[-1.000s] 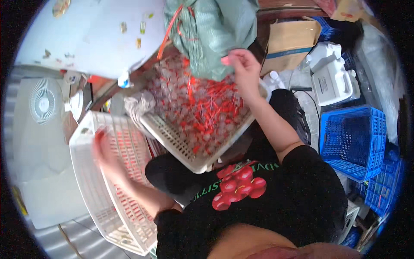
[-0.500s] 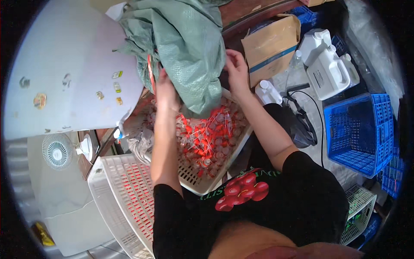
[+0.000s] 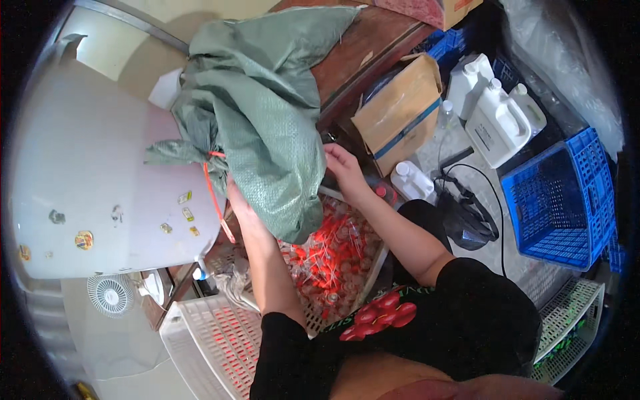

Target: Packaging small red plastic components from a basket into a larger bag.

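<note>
A large green woven plastic sack [image 3: 267,133] hangs between my hands, its lower corner over a pale slotted crate [image 3: 375,273]. Gathered on its left side is a bunched end tied with red string [image 3: 212,187]; one length of string dangles down. My left hand [image 3: 241,200] grips the sack's left underside, with its fingers mostly hidden behind the fabric. At the right edge, my right hand [image 3: 344,168] is closed with bent fingers against the sack. Inside the crate lie many small clear plastic pieces with red parts and thin white sticks [image 3: 330,250].
A big whitish tank [image 3: 120,180] stands at left, with a fan [image 3: 110,295] below it. Another white slotted crate [image 3: 217,333] leans near my left arm. Rightward are a cardboard box [image 3: 400,110], white jugs [image 3: 499,123], a black cable [image 3: 497,207] and a blue crate [image 3: 560,200].
The view has shifted, so most things sit lower in the picture. More of the sack's top and its tied end show. Both hands stay at the sack's sides.
</note>
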### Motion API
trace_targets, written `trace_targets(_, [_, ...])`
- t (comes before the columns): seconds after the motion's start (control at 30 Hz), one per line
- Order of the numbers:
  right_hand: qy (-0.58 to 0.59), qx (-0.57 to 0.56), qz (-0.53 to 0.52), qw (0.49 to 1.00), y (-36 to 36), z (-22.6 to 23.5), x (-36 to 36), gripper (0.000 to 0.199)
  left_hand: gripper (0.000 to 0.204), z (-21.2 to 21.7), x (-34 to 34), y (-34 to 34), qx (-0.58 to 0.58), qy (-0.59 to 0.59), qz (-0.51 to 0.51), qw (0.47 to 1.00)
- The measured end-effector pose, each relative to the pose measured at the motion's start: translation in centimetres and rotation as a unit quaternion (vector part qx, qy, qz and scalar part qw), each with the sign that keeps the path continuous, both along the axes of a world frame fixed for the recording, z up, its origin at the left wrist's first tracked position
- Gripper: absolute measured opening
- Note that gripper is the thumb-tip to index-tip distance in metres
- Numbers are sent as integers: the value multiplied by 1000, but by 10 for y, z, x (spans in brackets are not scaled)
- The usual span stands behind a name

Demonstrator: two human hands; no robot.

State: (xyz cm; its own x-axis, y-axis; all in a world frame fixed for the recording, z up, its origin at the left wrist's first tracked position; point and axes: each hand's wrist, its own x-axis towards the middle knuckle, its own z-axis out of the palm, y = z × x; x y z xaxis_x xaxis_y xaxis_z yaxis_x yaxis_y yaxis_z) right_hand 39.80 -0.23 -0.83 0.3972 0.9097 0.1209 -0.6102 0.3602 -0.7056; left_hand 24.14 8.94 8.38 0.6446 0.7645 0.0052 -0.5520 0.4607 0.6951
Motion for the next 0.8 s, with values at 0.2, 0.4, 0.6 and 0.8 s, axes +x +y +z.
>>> trace_targets(0.2, [-10, -2, -10, 1000, -2, 4, 1, 22, 32, -10, 3, -15, -16, 143, 169, 975])
trace_targets(0.4, [-30, -23, 24, 999, -12, 14, -7, 21, 29, -2, -24, 31, 235, 366, 190, 880])
trace_targets(0.6, [4, -19, 47, 999, -17, 18, -13, 21, 30, 14, -17, 46, 10, 122, 35, 992])
trace_targets(0.8, [34, -20, 22, 999, -7, 2, -8, 20, 31, 8, 26, 2, -47, 64, 88, 993])
